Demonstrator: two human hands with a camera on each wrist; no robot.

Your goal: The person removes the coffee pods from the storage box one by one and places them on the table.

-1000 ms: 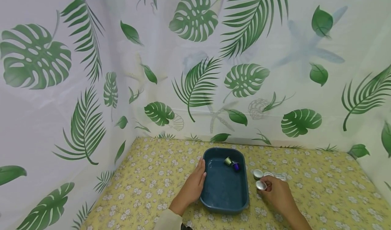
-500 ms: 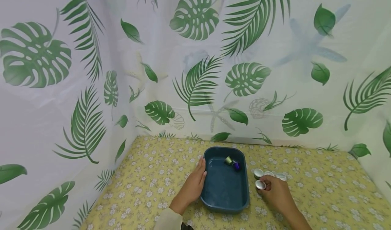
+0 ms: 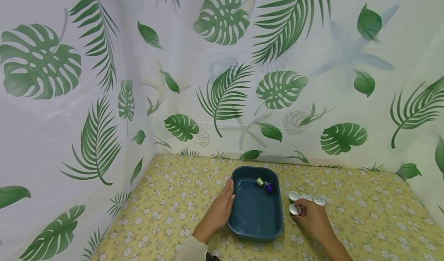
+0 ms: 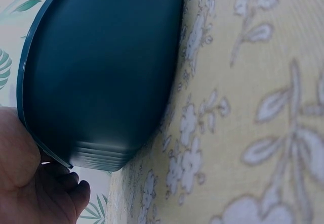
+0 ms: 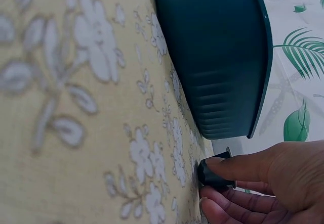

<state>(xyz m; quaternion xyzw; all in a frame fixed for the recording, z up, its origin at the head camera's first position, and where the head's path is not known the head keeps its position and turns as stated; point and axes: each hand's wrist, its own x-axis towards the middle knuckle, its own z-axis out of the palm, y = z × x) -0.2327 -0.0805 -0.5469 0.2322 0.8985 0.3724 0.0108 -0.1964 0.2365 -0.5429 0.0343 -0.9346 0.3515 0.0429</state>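
Note:
My right hand (image 3: pixel 313 216) pinches a dark coffee capsule (image 5: pixel 215 172) between thumb and fingers, low at the tablecloth. In the head view this capsule's silver lid (image 3: pixel 295 209) faces up; whether its base touches the cloth, I cannot tell. Just beyond the hand stand more silver-lidded capsules (image 3: pixel 293 196), partly hidden by the fingers. My left hand (image 3: pixel 218 211) rests against the left side of a dark blue tub (image 3: pixel 254 218), its fingers lying along the outer wall near the rim. Inside the tub, towards the far right corner, lie a green capsule (image 3: pixel 259 182) and a purple-blue capsule (image 3: pixel 268 188).
A yellow floral tablecloth (image 3: pixel 166 203) covers the surface around the tub. Behind and to the left hang white sheets (image 3: pixel 222 95) printed with green leaves, meeting the table at its far edge. The tub's right wall stands close to the right hand.
The capsule in my right hand has shifted very slightly left, still pinched. My left hand and the tub keep their places.

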